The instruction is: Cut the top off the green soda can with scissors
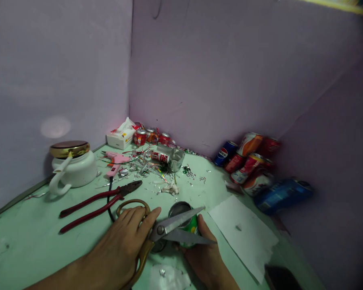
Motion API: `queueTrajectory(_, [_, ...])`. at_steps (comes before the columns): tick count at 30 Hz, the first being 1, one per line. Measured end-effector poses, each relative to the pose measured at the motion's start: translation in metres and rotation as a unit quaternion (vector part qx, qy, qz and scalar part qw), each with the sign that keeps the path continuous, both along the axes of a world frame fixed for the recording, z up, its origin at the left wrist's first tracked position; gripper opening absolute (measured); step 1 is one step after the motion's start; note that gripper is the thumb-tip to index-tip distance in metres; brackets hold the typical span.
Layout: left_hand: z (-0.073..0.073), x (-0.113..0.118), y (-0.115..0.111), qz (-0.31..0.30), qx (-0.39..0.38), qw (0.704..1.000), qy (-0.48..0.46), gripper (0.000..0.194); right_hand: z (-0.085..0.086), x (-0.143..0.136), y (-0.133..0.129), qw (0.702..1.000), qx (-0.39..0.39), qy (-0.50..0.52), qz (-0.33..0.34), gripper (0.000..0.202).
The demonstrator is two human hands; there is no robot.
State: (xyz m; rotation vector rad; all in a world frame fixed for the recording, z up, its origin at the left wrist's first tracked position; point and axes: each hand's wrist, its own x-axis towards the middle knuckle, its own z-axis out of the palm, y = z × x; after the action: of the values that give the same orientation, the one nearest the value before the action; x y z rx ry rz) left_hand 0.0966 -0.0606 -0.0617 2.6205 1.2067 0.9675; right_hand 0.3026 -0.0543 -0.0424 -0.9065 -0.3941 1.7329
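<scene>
My left hand [130, 229] is on a pair of scissors [177, 221], its fingers over the gold-coloured upper handle. The scissor blades are spread, pointing right, and pass in front of a green can [190, 235]. My right hand [207, 251] grips that can from its right side; the can's round end faces up and away. A round metal can end [159, 245] shows partly behind the scissors' pivot. Left of my left hand lie pliers [101, 203] with red handles, their jaws toward the middle of the table.
A white pot [78, 171] with a gold lid stands at left, beside a pink glue gun [116, 161]. Metal scraps and cut cans [177, 160] lie behind. Stacked drink cans [249, 169] and torn white paper [245, 237] are at right. A tissue box [121, 139] sits in the corner.
</scene>
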Motion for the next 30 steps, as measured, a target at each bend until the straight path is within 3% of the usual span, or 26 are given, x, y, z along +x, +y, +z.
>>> queueTrajectory(22, [0.0024,-0.0001,-0.0014,-0.018,-0.031,0.999,0.005,0.062,-0.003,-0.0008,-0.0026,1.0,0.012,0.017,-0.01,0.041])
queueTrajectory(30, [0.0044,0.0003,-0.0006,-0.01,-0.041,0.999,0.01,0.065,0.0026,-0.0036,-0.0009,0.999,-0.02,0.018,-0.029,0.043])
